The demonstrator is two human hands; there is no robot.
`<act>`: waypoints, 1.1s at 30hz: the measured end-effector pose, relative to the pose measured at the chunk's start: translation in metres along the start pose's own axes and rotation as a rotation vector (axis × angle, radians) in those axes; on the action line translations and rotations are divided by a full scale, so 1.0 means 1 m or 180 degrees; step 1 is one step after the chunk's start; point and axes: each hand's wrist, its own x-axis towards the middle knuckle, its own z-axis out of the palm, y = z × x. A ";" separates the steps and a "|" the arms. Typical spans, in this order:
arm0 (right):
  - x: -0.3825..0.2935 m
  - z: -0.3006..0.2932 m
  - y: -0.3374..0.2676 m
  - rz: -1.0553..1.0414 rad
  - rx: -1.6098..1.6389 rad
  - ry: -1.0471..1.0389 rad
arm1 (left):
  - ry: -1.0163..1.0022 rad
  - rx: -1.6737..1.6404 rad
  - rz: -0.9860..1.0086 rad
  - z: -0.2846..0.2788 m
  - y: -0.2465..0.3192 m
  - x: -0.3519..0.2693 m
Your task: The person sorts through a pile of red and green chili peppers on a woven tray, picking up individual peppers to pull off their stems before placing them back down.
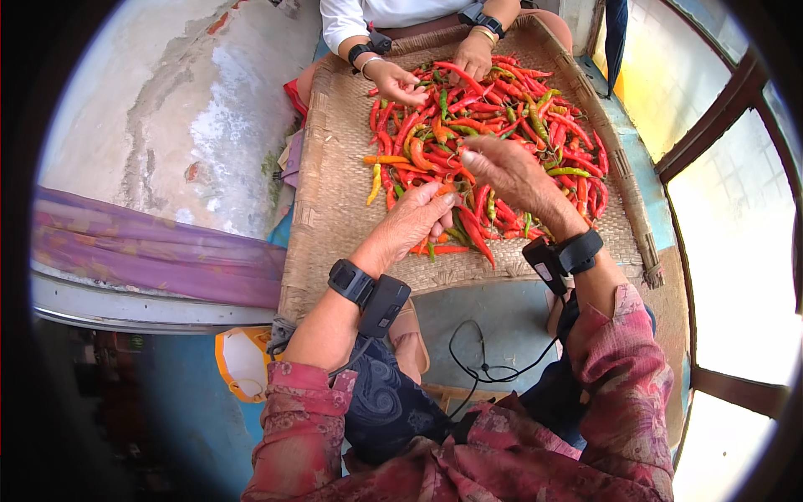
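Observation:
A heap of chili peppers (pixel 483 119), mostly red with some green, orange and yellow ones, lies on a woven mat tray (pixel 339 207) before me. At the heap's near left edge, my left hand (pixel 411 219) pinches an orange-red chili pepper (pixel 446 190) between thumb and fingers. My right hand (pixel 517 179) is over the middle of the heap, back of the hand up. Its fingertips point left and are slightly blurred; whether they hold anything cannot be made out. Each of my wrists wears a strapped black device.
Across the tray, another person's hands (pixel 398 81) reach into the heap's far side. Windows (pixel 731 245) stand at the right, a worn plaster wall (pixel 188 125) at the left. Below the tray, a black cable (pixel 483 370) loops near the floor; an orange-rimmed container (pixel 241 364) is lower left.

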 end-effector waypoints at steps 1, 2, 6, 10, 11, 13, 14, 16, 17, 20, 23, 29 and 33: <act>-0.001 0.008 -0.002 -0.0377 -0.0305 -0.0324 | 0.0009 0.0000 -0.0017 0.001 -0.001 0.000; -0.003 0.015 -0.003 -0.0380 -0.0404 -0.0450 | -0.0148 0.0137 0.0053 0.002 -0.002 0.001; -0.007 0.015 -0.005 -0.0034 -0.0476 -0.0703 | -0.0223 0.0771 0.0056 0.007 -0.001 0.002; -0.012 0.011 -0.002 0.0171 -0.0416 -0.0923 | -0.0191 0.1561 -0.0061 0.007 0.007 -0.004; -0.014 0.010 -0.001 0.0142 -0.0486 -0.0974 | -0.0207 0.1557 -0.0051 0.008 0.005 -0.003; -0.016 -0.002 -0.013 0.0271 -0.0799 -0.1112 | -0.0148 0.1510 0.0314 0.004 -0.002 -0.003; -0.017 -0.011 -0.018 0.0413 -0.1123 -0.1243 | -0.0152 0.1509 0.0317 0.003 -0.004 -0.004; -0.019 -0.031 -0.014 0.0429 -0.1298 -0.1388 | -0.0130 0.2144 0.0547 0.000 -0.006 -0.007; -0.020 -0.043 -0.014 0.0388 -0.1394 -0.1441 | -0.0127 0.2146 0.0560 0.000 -0.010 -0.006; -0.018 -0.063 -0.020 0.0645 -0.1391 -0.0878 | 0.0131 0.2812 0.1309 0.005 -0.027 0.002; -0.009 -0.052 -0.001 0.0018 0.0501 0.1263 | 0.0215 0.3426 0.1983 0.024 -0.032 0.011; -0.014 -0.045 0.004 -0.0613 -0.1093 0.1180 | -0.0035 0.4115 0.2126 0.038 -0.032 0.018; -0.016 -0.025 0.001 -0.0334 -0.0917 0.0919 | 0.0633 0.3115 0.2310 0.025 -0.012 0.016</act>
